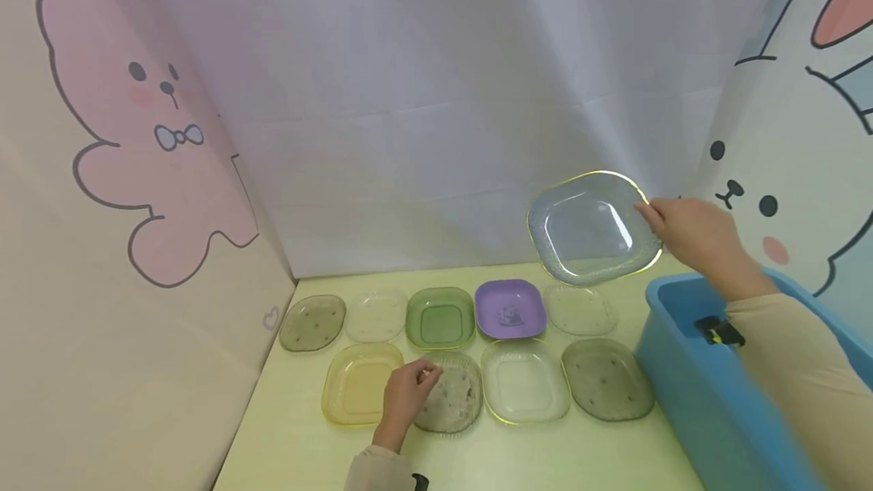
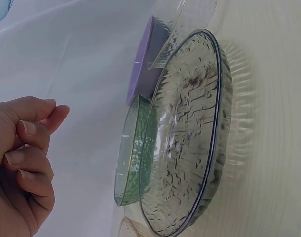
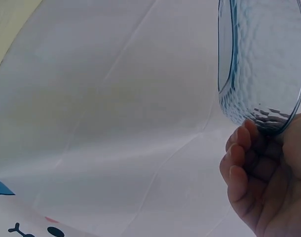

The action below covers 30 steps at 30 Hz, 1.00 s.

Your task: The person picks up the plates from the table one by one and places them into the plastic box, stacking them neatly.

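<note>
My right hand (image 1: 696, 233) pinches the edge of a see-through bluish plate (image 1: 580, 229) with a gold rim and raises it, tilted, above the table's back right. In the right wrist view, thumb and fingers grip the rim of this dimpled plate (image 3: 269, 64). Over the front row hovers my left hand (image 1: 407, 394), its fingers loosely curled with nothing in them. Nearest to it are a clear yellow plate (image 1: 358, 381) and a greyish textured plate (image 1: 455, 404). The left wrist view shows that hand (image 2: 24, 158) apart from the greyish plate (image 2: 180, 143).
Back row, left to right: grey plate (image 1: 314, 323), clear plate (image 1: 375, 317), green plate (image 1: 439, 317), purple plate (image 1: 510, 309), clear plate (image 1: 580, 311). Farther right in front lie a gold-rimmed clear plate (image 1: 525, 381) and a dark grey plate (image 1: 607, 381). A blue tub (image 1: 709, 400) stands at the right.
</note>
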{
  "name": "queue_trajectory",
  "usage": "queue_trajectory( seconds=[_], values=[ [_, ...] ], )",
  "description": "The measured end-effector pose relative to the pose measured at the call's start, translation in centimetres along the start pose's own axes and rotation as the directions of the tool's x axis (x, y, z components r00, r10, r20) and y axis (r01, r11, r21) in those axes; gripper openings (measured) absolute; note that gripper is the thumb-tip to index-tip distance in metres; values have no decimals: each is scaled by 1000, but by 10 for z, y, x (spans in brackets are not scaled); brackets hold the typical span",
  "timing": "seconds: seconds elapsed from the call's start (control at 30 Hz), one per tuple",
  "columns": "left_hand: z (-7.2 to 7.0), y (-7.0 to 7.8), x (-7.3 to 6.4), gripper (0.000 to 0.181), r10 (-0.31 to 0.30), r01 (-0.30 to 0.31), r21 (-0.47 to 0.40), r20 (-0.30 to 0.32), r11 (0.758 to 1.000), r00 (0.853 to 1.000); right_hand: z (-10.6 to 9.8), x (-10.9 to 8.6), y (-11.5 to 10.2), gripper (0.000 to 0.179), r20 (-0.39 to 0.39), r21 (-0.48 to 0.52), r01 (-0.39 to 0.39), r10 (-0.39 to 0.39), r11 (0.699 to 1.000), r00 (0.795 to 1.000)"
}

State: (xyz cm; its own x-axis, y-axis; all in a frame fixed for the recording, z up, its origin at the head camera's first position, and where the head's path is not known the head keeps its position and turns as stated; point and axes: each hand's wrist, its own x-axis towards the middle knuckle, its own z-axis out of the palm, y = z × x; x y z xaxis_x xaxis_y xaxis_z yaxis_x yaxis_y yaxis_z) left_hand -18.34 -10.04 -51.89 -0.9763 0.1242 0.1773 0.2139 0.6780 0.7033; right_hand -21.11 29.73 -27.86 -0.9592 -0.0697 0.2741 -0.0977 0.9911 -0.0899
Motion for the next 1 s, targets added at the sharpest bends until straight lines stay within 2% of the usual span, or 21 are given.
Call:
queue_trajectory(
  seconds=[0.1, 0.37, 0.63, 0.9, 1.0],
  values=[
    [1, -3, -1, 12, -2, 2, 0, -7, 1000, 1000, -2, -3, 11, 41, -19, 1, -3, 3, 1000, 1000],
    [1, -9, -4, 15, -18, 18, 6, 19, 1000, 1000, -1, -16, 34, 44, 17, 14, -53, 52, 999, 998],
    [-1, -20, -8, 17, -54, 54, 20, 12, 998, 998, 10, -32, 54, 43, 1, 1, -35, 35, 999, 999],
    [-2, -22, -6, 18, -46, 45, 28, 19, 999, 999, 20, -51, 95, 44, 79, -34, -112, 114, 993, 990],
    [-2, -21, -5, 17, -47, 46, 32, 22, 998, 999, 26, -56, 116, 46, 104, -9, -171, 171, 985, 980]
  ],
)
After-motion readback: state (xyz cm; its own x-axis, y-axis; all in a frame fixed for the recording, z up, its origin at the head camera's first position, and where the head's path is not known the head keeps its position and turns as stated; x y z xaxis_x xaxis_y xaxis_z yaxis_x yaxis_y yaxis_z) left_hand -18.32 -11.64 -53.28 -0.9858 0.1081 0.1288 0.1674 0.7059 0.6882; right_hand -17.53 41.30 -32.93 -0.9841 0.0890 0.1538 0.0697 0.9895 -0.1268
